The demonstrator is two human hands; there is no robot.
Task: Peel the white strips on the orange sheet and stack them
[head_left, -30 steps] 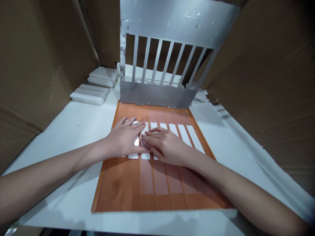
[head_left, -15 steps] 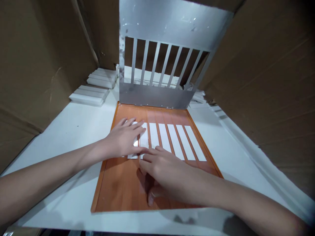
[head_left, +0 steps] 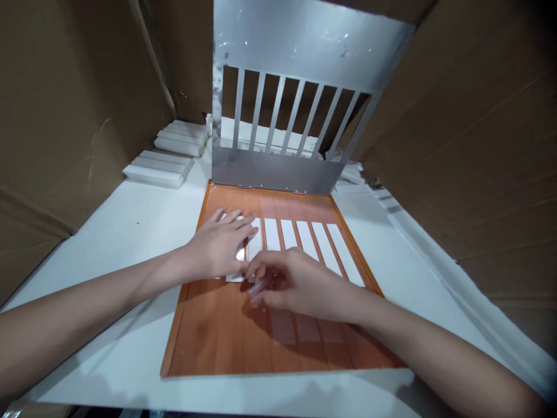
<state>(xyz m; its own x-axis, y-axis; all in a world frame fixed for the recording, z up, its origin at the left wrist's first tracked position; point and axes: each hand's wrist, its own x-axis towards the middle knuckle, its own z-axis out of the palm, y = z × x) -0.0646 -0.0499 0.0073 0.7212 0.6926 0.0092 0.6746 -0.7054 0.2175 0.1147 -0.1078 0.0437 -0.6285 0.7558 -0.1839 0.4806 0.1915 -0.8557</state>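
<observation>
My left hand (head_left: 217, 244) lies flat, fingers spread, over the leftmost of several white strips (head_left: 337, 244) set side by side on an orange wood-look board (head_left: 204, 331). Close beside its thumb, my right hand (head_left: 300, 284) pinches a thin translucent strip (head_left: 260, 287) near the lower end of a white strip. Other translucent patches (head_left: 282, 330) show on the board below the white strips. At the board's far edge, a slotted metal plate (head_left: 313, 38) stands raised. My fingers partly hide the white strips under them.
Stacks of white strips (head_left: 159, 166) lie at the back left of the white table (head_left: 108, 232). More white pieces (head_left: 351, 173) are behind the plate at right. Cardboard walls (head_left: 470, 151) close in both sides and the back.
My right hand has risen and turned, and a translucent strip now shows between its fingers and thumb. My left hand has stayed in place.
</observation>
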